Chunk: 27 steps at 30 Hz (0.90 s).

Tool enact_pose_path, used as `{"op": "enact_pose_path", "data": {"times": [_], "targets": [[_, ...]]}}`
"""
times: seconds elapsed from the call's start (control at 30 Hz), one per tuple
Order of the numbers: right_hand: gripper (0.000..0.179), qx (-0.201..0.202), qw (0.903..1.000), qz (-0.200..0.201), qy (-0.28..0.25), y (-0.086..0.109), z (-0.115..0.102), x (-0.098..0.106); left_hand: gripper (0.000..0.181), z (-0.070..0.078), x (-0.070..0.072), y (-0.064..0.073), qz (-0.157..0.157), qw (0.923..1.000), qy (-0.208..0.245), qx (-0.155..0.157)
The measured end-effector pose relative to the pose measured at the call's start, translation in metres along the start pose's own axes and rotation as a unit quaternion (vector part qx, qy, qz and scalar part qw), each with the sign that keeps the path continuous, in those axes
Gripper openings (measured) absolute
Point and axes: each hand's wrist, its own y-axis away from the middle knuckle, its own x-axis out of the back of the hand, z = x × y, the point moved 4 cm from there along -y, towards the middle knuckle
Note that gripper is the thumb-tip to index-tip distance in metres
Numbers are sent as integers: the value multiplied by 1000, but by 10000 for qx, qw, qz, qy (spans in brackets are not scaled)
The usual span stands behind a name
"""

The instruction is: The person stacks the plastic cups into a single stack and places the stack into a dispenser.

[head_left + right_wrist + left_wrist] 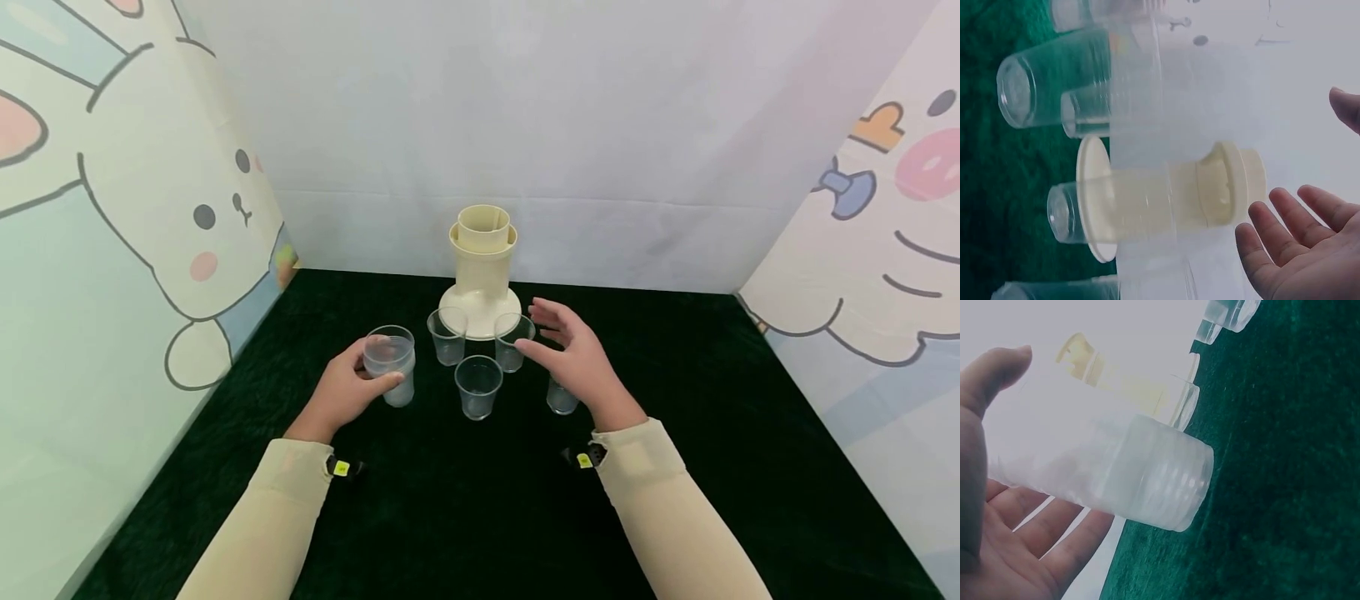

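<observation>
My left hand (341,396) grips a stack of nested clear plastic cups (397,379) upright at the left, thumb on the near side and fingers round the far side. The stacked bases show as rings in the left wrist view (1166,481). My right hand (576,362) hovers with fingers loosely extended and nothing in it, just above a clear cup (562,400) that it partly hides. Single clear cups stand between the hands: a front one (478,390), a back left one (449,343) and a back right one (510,357).
Behind the cups rises a cream plastic stand (483,279), a tube on a wide round base with a narrower ring at its top. Dark green cloth (465,500) covers the table. A white backdrop (600,167) and cartoon-printed side panels (172,208) surround it.
</observation>
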Motion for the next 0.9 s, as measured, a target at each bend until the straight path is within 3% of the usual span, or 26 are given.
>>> {"op": "enact_pose_path", "data": {"times": [0.5,0.9], "targets": [[76,-249,9985,484,-8,17,32,33,75,2,2,3,-63,10000,68,-11],[78,-491,9974,441,290,27,53,33,74,1,1,3,-42,10000,67,22]]}}
